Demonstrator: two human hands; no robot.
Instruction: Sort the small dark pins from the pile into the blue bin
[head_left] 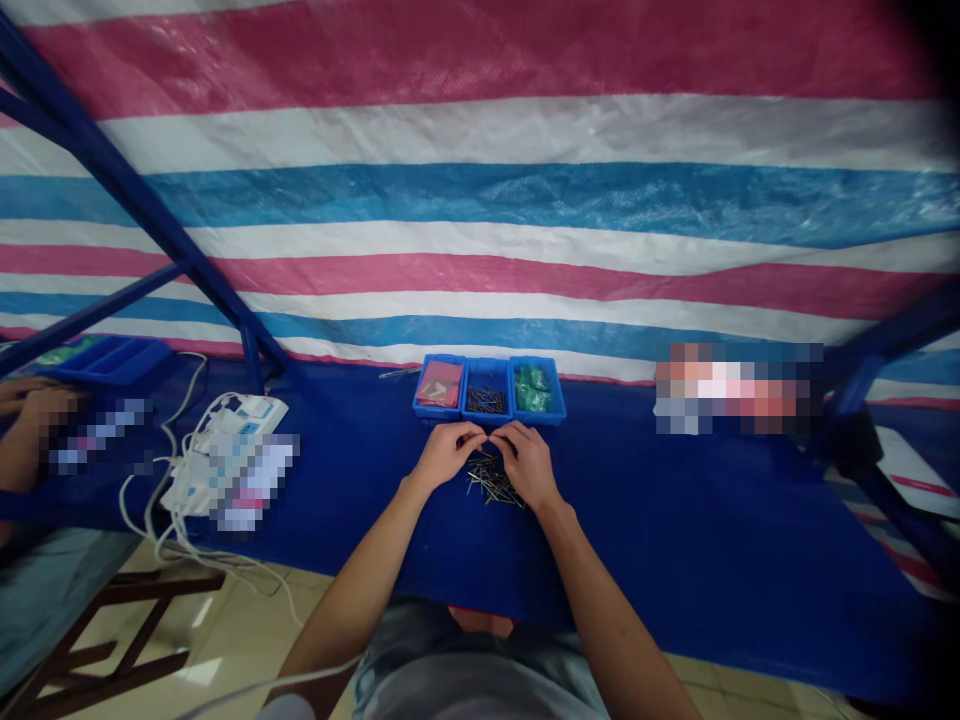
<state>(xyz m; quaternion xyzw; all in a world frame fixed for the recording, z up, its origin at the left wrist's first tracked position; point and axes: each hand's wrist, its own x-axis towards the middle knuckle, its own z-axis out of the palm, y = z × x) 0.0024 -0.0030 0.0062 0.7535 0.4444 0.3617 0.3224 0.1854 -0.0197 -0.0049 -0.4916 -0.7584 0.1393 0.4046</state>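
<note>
Spotted striped sheeting [480,275] behind the blue table [637,540], plus white cables [174,520] (quite a tangle!) by a power strip [262,415].

Items [735,390] at right blurred; co-worker's arm [18,452] cut off

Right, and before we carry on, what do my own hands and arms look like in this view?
Both the left hand and right hand are bare, with no gloves or watch visible. No sleeves cover the left forearm or right forearm. A thin white cable crosses the left arm near the bottom edge.
</note>
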